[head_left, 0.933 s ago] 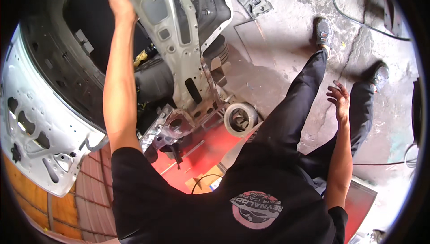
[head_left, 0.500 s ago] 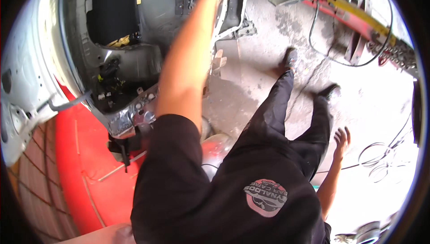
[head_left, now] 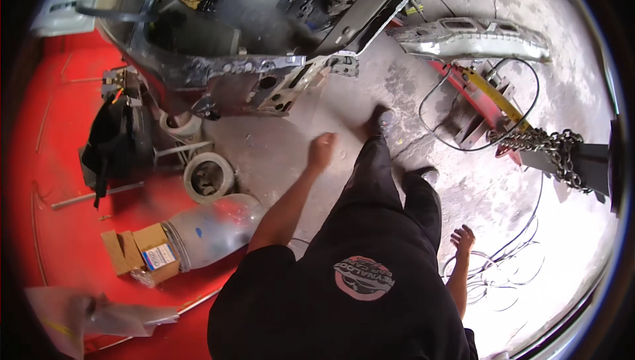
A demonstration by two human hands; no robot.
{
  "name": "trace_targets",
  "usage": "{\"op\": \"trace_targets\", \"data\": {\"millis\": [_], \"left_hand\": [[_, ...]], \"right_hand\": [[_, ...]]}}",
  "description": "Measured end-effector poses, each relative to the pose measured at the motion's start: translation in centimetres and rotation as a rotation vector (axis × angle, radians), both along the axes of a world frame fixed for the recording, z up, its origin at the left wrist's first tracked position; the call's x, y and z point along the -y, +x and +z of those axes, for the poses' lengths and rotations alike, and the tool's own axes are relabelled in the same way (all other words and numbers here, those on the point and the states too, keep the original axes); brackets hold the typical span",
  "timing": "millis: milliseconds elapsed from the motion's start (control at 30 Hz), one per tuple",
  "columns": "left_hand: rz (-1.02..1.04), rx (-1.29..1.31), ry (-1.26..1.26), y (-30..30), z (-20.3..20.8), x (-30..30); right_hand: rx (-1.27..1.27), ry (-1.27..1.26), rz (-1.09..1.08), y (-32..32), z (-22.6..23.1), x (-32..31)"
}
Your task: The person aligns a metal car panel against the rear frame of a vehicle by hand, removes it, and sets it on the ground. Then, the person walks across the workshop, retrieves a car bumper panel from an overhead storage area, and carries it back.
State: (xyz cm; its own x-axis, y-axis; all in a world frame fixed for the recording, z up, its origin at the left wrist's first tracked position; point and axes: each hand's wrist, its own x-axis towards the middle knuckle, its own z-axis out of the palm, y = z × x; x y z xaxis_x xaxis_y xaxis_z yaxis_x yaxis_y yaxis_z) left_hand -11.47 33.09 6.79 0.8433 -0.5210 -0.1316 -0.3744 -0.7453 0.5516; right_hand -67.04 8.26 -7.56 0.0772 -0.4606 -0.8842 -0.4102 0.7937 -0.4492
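Observation:
My left hand (head_left: 322, 152) hangs in front of me over the concrete floor, apart from the stripped car body (head_left: 261, 64). It is blurred and its fingers are mostly hidden, so what they do is unclear. Low at my right side, my right hand (head_left: 464, 238) has its fingers apart and holds nothing. Loose parts and a long strip lie inside the car body, whose bare metal edge faces me. Beyond it to the right, a long silvery metal panel (head_left: 473, 40) with cutouts rests near the floor.
A red and yellow metal beam (head_left: 493, 99) with a heavy chain (head_left: 562, 148) stands at right. Black cable (head_left: 506, 271) loops over the floor there. On the left are a round ring-shaped part (head_left: 209, 178), a plastic-wrapped bundle (head_left: 215, 231), a cardboard box (head_left: 159, 252) and red sheeting (head_left: 63, 228).
My left hand has come down from the car body to hang before me. My view has shifted, so the car sits farther up and more of the red sheeting shows. My right hand stays low.

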Motion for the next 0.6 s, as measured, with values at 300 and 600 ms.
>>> {"op": "trace_targets", "data": {"millis": [300, 600], "left_hand": [[0.708, -0.019, -0.627, 12.1, 10.0, -4.4], [0.708, -0.004, -0.762, 15.3, 10.3, -5.1]], "right_hand": [[0.053, -0.188, 0.176, 4.4, 6.4, 9.3], [0.117, -0.151, 0.269, 7.2, 7.1, 2.9]]}}
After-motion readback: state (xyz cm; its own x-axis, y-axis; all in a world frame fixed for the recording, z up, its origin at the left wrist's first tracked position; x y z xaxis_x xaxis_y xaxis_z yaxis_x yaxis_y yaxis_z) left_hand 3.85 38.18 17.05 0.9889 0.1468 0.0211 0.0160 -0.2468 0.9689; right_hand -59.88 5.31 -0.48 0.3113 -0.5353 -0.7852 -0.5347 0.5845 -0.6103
